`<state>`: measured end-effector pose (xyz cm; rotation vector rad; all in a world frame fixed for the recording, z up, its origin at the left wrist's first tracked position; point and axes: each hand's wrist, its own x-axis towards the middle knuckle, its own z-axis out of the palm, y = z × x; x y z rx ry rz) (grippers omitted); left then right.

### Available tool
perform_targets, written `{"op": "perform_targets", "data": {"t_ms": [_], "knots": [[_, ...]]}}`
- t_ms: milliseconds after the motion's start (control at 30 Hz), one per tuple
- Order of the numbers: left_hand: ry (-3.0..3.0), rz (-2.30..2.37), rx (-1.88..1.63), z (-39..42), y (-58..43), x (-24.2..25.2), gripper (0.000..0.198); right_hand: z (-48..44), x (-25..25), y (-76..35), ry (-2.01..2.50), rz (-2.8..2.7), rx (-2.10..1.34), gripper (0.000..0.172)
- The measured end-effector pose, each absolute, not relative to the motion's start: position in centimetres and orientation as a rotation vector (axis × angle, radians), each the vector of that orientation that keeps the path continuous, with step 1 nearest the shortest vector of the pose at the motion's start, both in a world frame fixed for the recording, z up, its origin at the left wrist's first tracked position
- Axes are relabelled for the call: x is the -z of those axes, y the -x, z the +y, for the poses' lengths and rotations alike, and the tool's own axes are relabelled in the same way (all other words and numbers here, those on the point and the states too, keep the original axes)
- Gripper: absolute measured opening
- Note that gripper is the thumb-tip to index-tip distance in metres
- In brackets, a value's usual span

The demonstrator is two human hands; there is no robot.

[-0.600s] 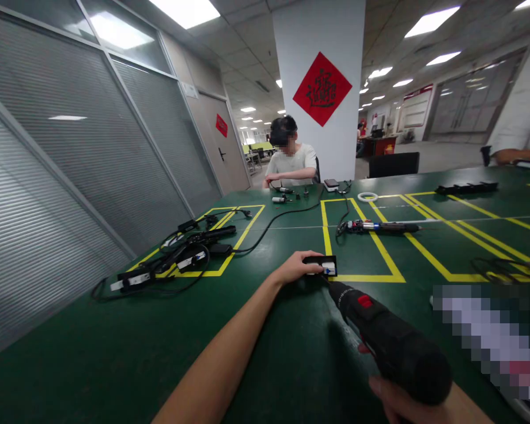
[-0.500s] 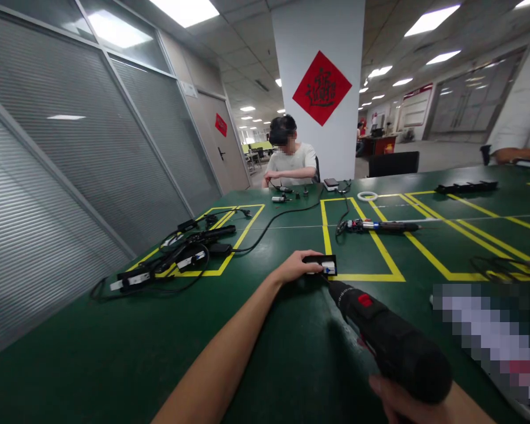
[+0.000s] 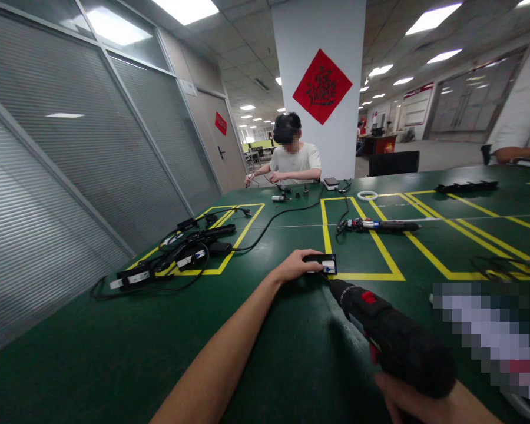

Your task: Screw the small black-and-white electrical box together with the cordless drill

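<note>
My left hand (image 3: pixel 298 266) is closed on a small black box-like part (image 3: pixel 331 259) with white pieces inside, holding it down on the green table (image 3: pixel 274 353). In my right hand (image 3: pixel 408 391) is a black cordless drill (image 3: pixel 388 330) with a red switch on top. The drill's chuck points away from me, and its thin bit reaches the near edge of the black part. Whether the bit sits in a screw is too small to make out. The drill's body hides most of my right fingers.
Black devices with cables (image 3: pixel 181 253) lie at the left. Beyond the part are a pen-shaped tool (image 3: pixel 380 225), a white tape ring (image 3: pixel 367 196) and a black rail (image 3: pixel 467 186). A person (image 3: pixel 295 156) sits across the table handling a thin cable. A blurred-out item (image 3: pixel 490 341) lies at the right.
The drill's rear has shifted slightly to the right, its bit staying at the black part. My left hand holds its place. Across the table, the person's hands have moved apart.
</note>
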<state>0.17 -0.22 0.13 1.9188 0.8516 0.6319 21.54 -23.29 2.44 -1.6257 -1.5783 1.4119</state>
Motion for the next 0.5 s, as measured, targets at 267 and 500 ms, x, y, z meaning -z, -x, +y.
{"op": "perform_targets", "data": {"t_ms": [267, 500], "knots": [[-1.929, 0.837, -0.636, -0.2, -0.06, -0.1, 0.048, -22.96, -2.47, -21.62, 1.63, -1.541, -1.436, 0.01], [-1.904, 0.831, -0.623, -0.25, -0.08, -0.2, 0.048, -23.08, -3.01, -21.51, 1.655, -1.497, -1.443, 0.01]]}}
